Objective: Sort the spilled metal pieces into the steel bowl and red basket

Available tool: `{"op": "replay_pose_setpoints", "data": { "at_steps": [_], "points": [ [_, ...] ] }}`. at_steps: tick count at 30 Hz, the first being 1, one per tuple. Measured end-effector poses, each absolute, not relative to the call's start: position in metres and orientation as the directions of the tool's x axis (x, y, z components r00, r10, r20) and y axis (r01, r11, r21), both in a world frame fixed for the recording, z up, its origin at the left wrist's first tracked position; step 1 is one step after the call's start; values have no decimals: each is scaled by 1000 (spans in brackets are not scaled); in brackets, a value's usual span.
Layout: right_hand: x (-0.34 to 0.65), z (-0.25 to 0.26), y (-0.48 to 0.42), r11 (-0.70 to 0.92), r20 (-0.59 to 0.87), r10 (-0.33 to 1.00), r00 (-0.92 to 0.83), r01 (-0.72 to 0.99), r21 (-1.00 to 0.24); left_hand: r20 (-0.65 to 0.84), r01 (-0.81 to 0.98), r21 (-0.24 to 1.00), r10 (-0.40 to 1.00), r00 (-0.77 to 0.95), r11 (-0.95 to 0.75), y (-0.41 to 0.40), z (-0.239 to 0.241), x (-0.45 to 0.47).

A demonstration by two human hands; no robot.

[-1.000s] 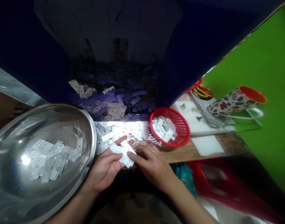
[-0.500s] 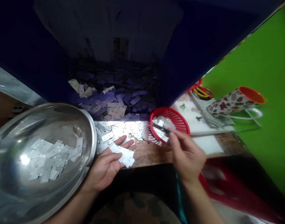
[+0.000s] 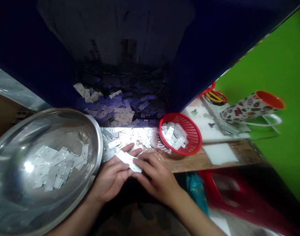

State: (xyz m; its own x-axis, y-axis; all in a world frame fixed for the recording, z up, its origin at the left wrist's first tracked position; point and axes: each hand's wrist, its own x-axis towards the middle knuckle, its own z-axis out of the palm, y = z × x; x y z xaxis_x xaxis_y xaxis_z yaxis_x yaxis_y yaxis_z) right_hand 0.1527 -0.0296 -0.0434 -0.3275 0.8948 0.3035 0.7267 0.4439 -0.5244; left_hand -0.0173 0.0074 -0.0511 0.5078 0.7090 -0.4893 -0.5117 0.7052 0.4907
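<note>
Several flat, pale metal plates with small holes (image 3: pixel 126 159) lie across the fingers of my left hand (image 3: pixel 112 178), its thumb pressing on them. My right hand (image 3: pixel 157 173) has come in from the right, with thumb and fingertips closed on the right end of these plates. Just beyond my hands a loose heap of similar plates (image 3: pixel 122 114) spreads out of a dark blue bin. The red plastic basket (image 3: pixel 195 137), right of my right hand, contains more plates (image 3: pixel 174 134). To my left, a large steel bowl (image 3: pixel 97 131) has a pile of plates (image 3: pixel 53 167) in it.
The blue bin's wall (image 3: pixel 189 59) rises at the back. On the right are a white board (image 3: pixel 221 154), a patterned mug with an orange rim (image 3: pixel 248 108) and yellow and red rings (image 3: pixel 215 96). A teal bag (image 3: pixel 197 193) and a red stool (image 3: pixel 221 186) are below the wooden bench edge (image 3: pixel 181 162).
My right hand has moved left from the red basket, where it held a plate, to the plates in my left hand. That plate is out of my fingers. My left hand has stayed nearly still.
</note>
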Motion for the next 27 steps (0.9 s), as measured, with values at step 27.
{"op": "replay_pose_setpoints", "data": {
  "at_steps": [27],
  "points": [
    [143,-50,-15,104,96,994,-43,569,-816,-534,-371,606,706,465,703,5,-55,-13]
  ]
}}
